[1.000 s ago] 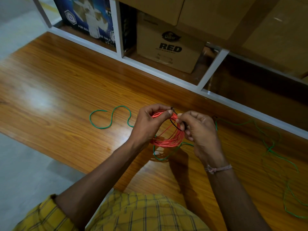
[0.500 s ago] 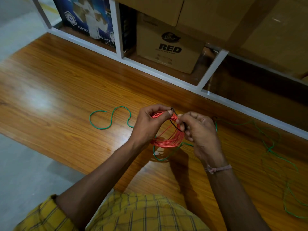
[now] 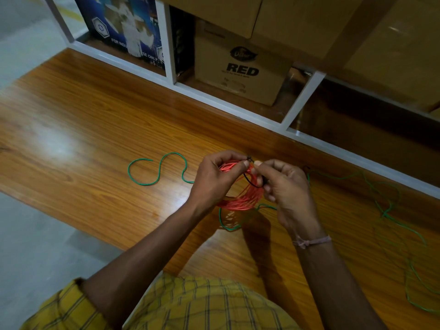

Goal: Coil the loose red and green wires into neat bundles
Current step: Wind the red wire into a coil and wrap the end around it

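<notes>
Polished wood grain runs under everything we see, a glossy surface (image 3: 78, 129) edged by grey floor (image 3: 35, 253) on our near left. Closest to us is our yellow checked shirt (image 3: 190, 306), with both forearms reaching forward from it. A pale thread band (image 3: 312, 241) circles the right wrist. Our left hand (image 3: 214, 179) has its fingers curled round the top of the red coil (image 3: 245, 198), thumb pressed onto the strands. Our right hand (image 3: 285, 189) meets it fingertip to fingertip and pinches a thin black tie (image 3: 250, 183) that loops across the coil. The coil hangs between the two hands, raised off the surface. Green wire (image 3: 157, 172) lies loose on the surface: one snaking end out beyond the left hand, a loop just below the coil, and long tangled runs to the right of the right hand. Beyond the hands stands a white shelf frame (image 3: 238, 108) holding a brown box (image 3: 242, 72) printed RED and a blue box (image 3: 123, 27) further left.
</notes>
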Available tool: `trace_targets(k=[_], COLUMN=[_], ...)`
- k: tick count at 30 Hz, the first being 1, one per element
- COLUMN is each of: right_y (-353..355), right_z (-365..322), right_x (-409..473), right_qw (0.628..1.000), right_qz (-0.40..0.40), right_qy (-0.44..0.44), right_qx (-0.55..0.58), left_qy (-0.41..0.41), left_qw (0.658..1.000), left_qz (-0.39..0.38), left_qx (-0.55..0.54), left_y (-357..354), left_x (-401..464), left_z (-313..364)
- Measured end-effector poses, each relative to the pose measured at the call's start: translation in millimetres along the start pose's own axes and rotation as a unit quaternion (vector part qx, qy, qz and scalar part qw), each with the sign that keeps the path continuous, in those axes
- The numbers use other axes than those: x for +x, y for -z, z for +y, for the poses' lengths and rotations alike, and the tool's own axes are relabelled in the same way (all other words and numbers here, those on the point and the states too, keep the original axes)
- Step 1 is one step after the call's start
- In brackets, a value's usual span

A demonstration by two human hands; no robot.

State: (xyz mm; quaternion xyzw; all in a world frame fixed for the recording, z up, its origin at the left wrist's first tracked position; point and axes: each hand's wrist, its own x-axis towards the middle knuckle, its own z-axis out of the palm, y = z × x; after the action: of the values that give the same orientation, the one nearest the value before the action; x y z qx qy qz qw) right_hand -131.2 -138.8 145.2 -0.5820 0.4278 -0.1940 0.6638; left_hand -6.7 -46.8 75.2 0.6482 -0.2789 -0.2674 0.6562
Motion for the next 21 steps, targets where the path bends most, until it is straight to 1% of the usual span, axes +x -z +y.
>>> trace_targets(k=[2,7,10,15,18,21], right_y=[2,10,12,8,11,19], right_z=[5,9,13,16,14,9], right_x=[2,4,5,7,8,15], right_qw=[1.000,1.000,0.999,0.999,0.994,0.979], right_qz=[0.009,0.014,0.013,0.031,0.049,0.057], right_qy=[0.008,-0.015,0.007,0.029,0.056,0.105], right_qx=[-0.009,-0.006,-0.030,-0.028,-0.085,-0.163], left_qy=[-0.003,-0.010,-0.024,-0.031,-0.031,-0.035], left_qw=[1.000,1.000,0.999,0.998,0.997,0.995], left_qz=[0.003,0.014,0.011,0.001,-0.008,-0.037], left_qx=[0.009,0.026,0.044,0.062,0.069,0.084], left_y=[0,3,4,3,6,9], left_x=[1,3,3,1,2,0], left_z=[-3,-6,-9,-12,-12,-9])
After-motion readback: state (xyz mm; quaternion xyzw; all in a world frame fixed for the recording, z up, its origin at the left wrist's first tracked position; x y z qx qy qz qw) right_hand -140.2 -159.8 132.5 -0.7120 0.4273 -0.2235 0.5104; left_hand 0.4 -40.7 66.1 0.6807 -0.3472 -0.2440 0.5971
